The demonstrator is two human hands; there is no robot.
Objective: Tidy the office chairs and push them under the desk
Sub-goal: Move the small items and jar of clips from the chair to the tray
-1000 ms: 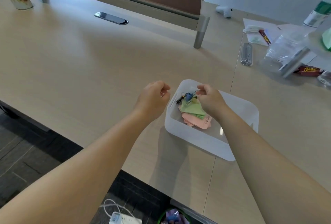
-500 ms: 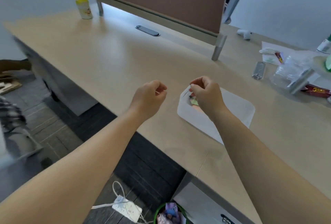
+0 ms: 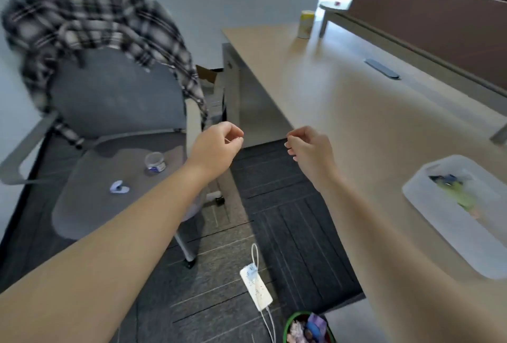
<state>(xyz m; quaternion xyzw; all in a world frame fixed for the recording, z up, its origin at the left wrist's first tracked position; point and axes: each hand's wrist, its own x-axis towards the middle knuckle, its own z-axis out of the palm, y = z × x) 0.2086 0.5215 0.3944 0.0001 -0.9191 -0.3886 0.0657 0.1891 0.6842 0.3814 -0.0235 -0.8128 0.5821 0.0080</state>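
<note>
A grey office chair (image 3: 115,112) stands on the left, pulled away from the wooden desk (image 3: 343,101). A black-and-white plaid shirt (image 3: 90,21) hangs over its backrest. On its seat lie a small round tape roll (image 3: 155,161) and a small white-blue clip (image 3: 118,186). My left hand (image 3: 219,145) hovers loosely curled just right of the seat, holding nothing that I can see. My right hand (image 3: 310,147) hovers beside it near the desk's front edge, fingers curled and empty.
A white plastic box (image 3: 450,222) with paper scraps sits on the desk at the right. A power strip (image 3: 255,285) with its cable lies on the dark carpet. A green bin (image 3: 308,327) stands at the bottom. A yellow canister (image 3: 306,24) and a brown divider (image 3: 428,21) are farther back.
The view has swung left from the white box to the chair. Both hands have left the box and now hang over the floor between chair and desk.
</note>
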